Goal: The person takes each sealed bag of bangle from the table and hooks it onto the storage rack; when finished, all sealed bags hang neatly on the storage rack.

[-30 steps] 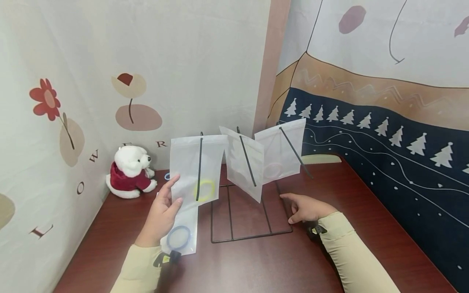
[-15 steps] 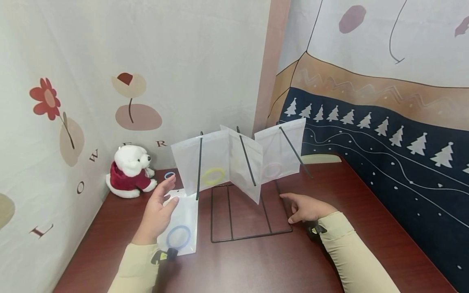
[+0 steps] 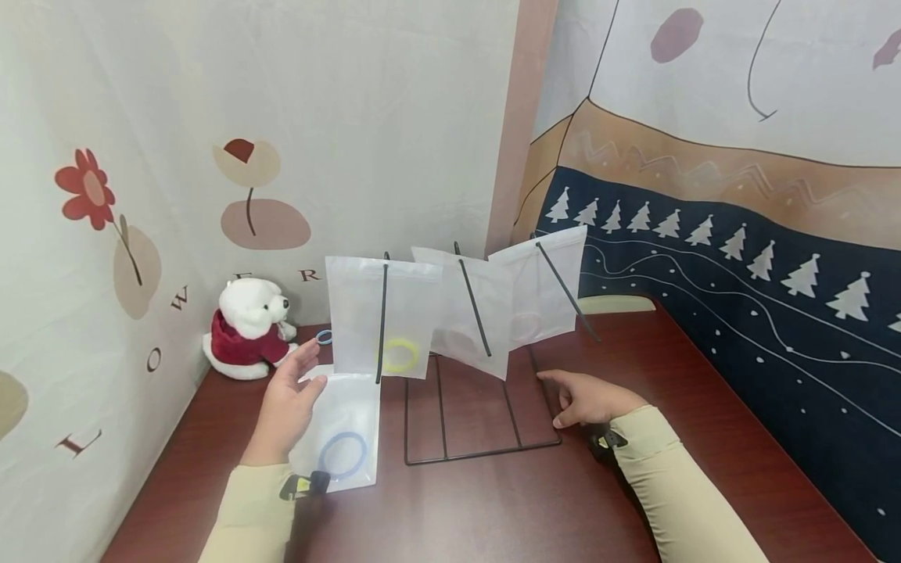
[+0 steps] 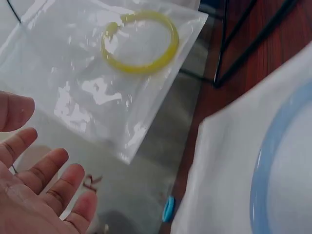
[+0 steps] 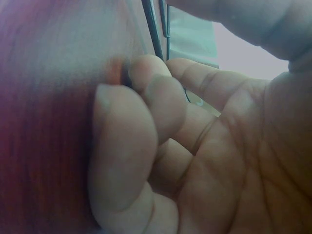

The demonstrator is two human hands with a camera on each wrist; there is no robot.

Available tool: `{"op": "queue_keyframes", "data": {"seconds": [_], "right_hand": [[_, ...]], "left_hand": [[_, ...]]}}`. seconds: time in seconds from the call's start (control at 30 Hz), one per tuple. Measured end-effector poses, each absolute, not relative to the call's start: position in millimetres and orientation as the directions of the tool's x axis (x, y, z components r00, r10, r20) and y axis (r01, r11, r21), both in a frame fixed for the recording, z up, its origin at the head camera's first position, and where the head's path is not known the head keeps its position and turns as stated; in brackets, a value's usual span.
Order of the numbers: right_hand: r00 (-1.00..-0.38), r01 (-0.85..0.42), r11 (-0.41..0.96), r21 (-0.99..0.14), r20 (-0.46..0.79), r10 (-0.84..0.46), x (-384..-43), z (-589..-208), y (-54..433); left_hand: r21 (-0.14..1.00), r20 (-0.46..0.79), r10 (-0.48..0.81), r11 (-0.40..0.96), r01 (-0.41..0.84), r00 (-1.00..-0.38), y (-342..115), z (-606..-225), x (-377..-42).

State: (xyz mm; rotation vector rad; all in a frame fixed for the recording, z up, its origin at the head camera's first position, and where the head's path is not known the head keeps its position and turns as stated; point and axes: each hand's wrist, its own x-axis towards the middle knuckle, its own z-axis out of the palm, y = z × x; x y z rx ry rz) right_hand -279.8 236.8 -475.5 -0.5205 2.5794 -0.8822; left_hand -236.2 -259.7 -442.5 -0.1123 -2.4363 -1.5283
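In the head view, a black wire rack [image 3: 486, 453] stands on the table with three white translucent zip bags on its prongs. The left bag [image 3: 352, 313] contains a yellow ring [image 4: 146, 68]; the middle bag [image 3: 494, 293] and right bag [image 3: 538, 301] hang beside it. My left hand [image 3: 285, 410] is held with fingers spread, just left of the yellow-ring bag and apart from it. Beneath that hand, another bag [image 3: 355, 410] with a blue ring [image 3: 365, 453] lies on the table. My right hand [image 3: 591, 399] grips the rack's right base bar, its fingers curled.
A small blue ring [image 3: 324, 337] lies at the table's back edge. To its left sits a white toy bear [image 3: 246, 336] in a red coat. Patterned curtains [image 3: 387, 117] stand behind and to the right of the brown table [image 3: 479, 516].
My left hand has drawn away to the left from the yellow-ring bag. That bag swung right, then back left, and the middle bag turned too. The right hand stays in place.
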Motion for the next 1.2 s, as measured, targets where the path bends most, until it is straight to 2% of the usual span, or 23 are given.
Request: {"op": "queue_keyframes", "data": {"seconds": [0.23,0.47,0.73,0.93,1.2], "right_hand": [[-0.868,-0.218,0.739,-0.638,-0.22,-0.445,-279.4,-475.8,236.5],[-0.867,-0.221,0.744,-0.631,-0.223,-0.446,-278.8,-475.2,236.7],[-0.867,-0.221,0.738,-0.637,-0.218,-0.448,-281.3,-477.4,236.8],[-0.866,-0.234,0.737,-0.634,-0.209,-0.455,-281.2,-477.4,237.3],[-0.857,-0.271,0.722,-0.636,-0.183,-0.482,-279.1,-475.4,237.4]], "left_hand": [[0.88,0.103,-0.155,0.475,0.017,-0.983,-286.9,-454.1,-242.5],[0.783,-0.082,-0.069,0.613,-0.107,-0.994,-309.7,-471.1,-245.0],[0.685,-0.178,-0.026,0.715,-0.142,-0.984,-316.1,-473.8,-242.7],[0.65,-0.193,-0.035,0.744,-0.154,-0.981,-320.0,-474.9,-242.2],[0.528,-0.202,-0.005,0.842,-0.113,-0.979,-315.9,-475.4,-243.9]]}}
